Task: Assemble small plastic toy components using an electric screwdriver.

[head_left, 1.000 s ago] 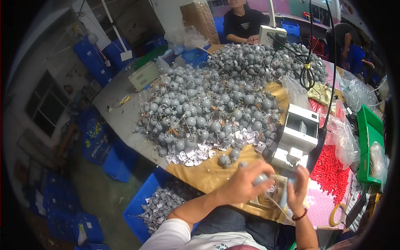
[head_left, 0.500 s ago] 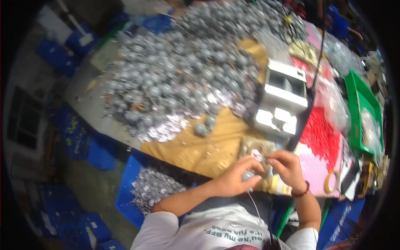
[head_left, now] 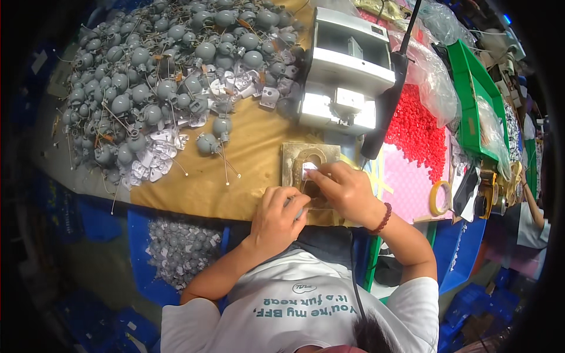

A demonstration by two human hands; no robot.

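— Pinching is suggested at the right hand [head_left: 348, 189]. How are the fingers set?

— Thumb and forefinger are drawn nearly together at the small white piece [head_left: 308, 169], which is seen over the recess of the tan block [head_left: 287, 156]. Whether it is gripped or only touched cannot be told. The left hand [head_left: 275, 216] is curled, mostly closed, around a grey rounded piece [head_left: 297, 210], just beside the block's near side.

— How is the step best done?

— As judged from here, the white piece should be squared to the recess before any pressure is applied, with light fingertip contact at its edge. The grey piece should be steadied low, so that no lead is tugged; thin leads are noted on the loose grey pieces [head_left: 207, 143] nearby.

— What is left unclear?

— Most of the grey piece is covered by fingers, and its lead, if any, cannot be traced. Part of the recess is masked by the right hand. The heap of grey pieces [head_left: 141, 94] is cut off above. Detail on the white machine [head_left: 352, 69] is washed out by glare.
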